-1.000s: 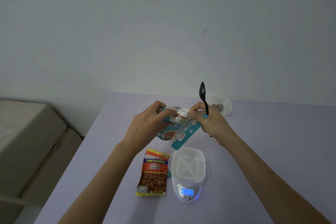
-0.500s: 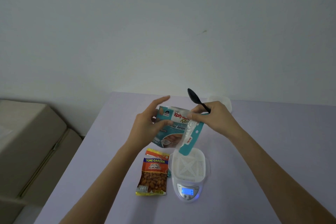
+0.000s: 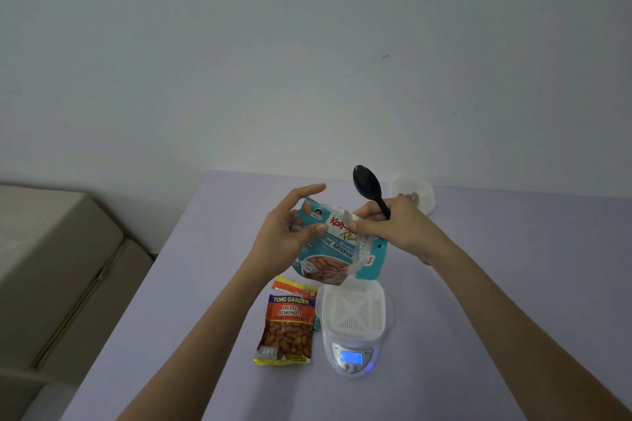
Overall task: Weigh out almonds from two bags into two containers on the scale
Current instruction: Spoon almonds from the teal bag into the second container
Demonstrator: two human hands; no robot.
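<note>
— While the teal bag (image 3: 328, 246) hangs just above the container (image 3: 354, 311) on the scale (image 3: 352, 357), who grips it?
— Left hand (image 3: 284, 232) pinches its side; right hand (image 3: 400, 229) pinches its torn top, clamping a spoon (image 3: 367, 183) too.

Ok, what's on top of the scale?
A white slotted container, no almonds in it, sits on the scale. It covers the platform; only the lit display shows.
</note>
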